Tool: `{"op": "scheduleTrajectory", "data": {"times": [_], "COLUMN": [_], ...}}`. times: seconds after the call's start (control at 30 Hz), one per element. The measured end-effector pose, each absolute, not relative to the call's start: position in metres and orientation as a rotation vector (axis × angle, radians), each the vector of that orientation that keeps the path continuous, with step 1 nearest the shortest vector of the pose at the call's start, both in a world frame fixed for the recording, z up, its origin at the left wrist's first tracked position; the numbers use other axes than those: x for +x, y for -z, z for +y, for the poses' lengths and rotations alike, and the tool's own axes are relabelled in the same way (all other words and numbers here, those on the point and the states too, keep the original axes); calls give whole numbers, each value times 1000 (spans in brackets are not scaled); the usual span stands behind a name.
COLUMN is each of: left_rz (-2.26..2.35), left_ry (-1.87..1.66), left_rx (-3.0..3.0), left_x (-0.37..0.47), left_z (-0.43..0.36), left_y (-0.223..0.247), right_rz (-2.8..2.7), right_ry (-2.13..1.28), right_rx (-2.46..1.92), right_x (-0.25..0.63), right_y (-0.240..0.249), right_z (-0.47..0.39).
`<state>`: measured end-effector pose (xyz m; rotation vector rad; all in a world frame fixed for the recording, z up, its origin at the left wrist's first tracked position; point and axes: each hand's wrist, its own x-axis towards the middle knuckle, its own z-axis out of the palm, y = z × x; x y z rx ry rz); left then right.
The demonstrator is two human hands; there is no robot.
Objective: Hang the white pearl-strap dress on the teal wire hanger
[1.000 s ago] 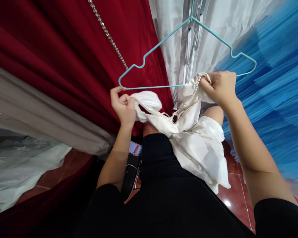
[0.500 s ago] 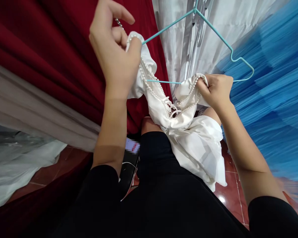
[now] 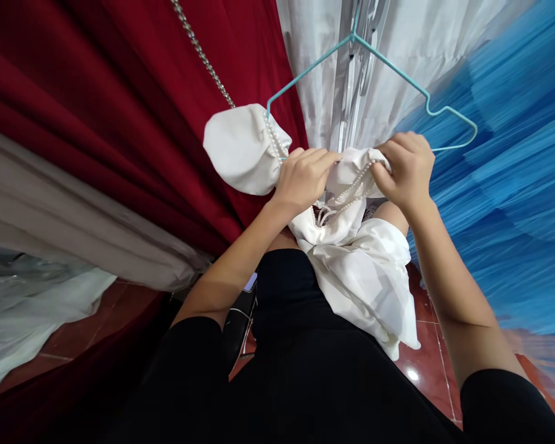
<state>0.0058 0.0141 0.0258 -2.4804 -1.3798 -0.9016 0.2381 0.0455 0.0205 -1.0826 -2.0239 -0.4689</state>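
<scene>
A white dress (image 3: 351,259) with pearl-bead trim hangs partly on a light blue hanger (image 3: 312,69) and drapes over my knee. The hanger's left end goes into the dress's puffed left shoulder; its notched right end sticks out bare. My left hand (image 3: 305,176) lies across the neckline, fingers together and bent, its tips at the fabric near the other shoulder; the thumb is hidden. My right hand (image 3: 404,166) is closed on that right shoulder, thumb over the beaded edge, just below the hanger's right end. White laces (image 3: 324,214) show inside the neckline.
Red cloth (image 3: 166,123) hangs at the left, with a silvery chain (image 3: 203,58) in front. White drapes and a metal rail stand behind the hanger. Layered blue fabric (image 3: 513,203) fills the right. A dark object with a cord lies on the red tiles near my leg.
My left hand has let go of the dress's left shoulder and moved right and down to the neckline. The left shoulder now hangs on the hanger. My right hand keeps its hold.
</scene>
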Motion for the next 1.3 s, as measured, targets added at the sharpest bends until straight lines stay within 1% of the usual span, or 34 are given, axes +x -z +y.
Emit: {"op": "scheduleTrajectory", "data": {"times": [0.1, 0.17, 0.23, 0.3, 0.37, 0.43, 0.53, 0.63, 0.83, 0.93, 1.03, 1.1, 1.17, 1.3], "left_rz": [-1393, -1394, -1406, -1419, -1431, -1436, -1455, -1504, -1548, -1523, -1482, -1459, -1449, -1444], "left_ry": [913, 898, 865, 842, 825, 818, 832, 808, 750, 775, 819, 844, 854, 846], "left_rx": [-2462, -2491, -2511, -2518, -2527, -2544, -2548, -2505, -2517, -2541, -2505, -2482, -2476, -2481], "left_x": [2, -4, -10, -13, -12, -10, -8, -8, -2, 3, 6, 6, 5, 3], "left_z": [14, 11, 7, 6, 5, 6, 6, 4, 4, 9, 11, 10, 8, 6], "left_y": [-21, -27, -33, -38, -39, -39, -38, -40, -43, -38, -31, -29, -29, -28], "right_rz": [-1689, -1489, -1448, -1432, -1475, -1583, -1740, -1725, -1644, -1603, -1632, -1695, -1823, -2103], "right_ry": [742, 834, 676, 528, 461, 364, 251, 229, 147, 161, 36, 11, 79, 173], "right_rx": [-936, -825, -896, -1031, -1046, -935, -903, -972, -1089, -926, -688, -612, -676, -1083], "right_x": [280, 317, 347, 357, 345, 318, 278, 264, 281, 272, 248, 231, 217, 198], "right_y": [-14, -17, -30, -50, -74, -94, -108, -103, -93, -99, -101, -94, -80, -35], "right_z": [48, 52, 55, 57, 55, 54, 57, 58, 46, 50, 51, 44, 36, 34]}}
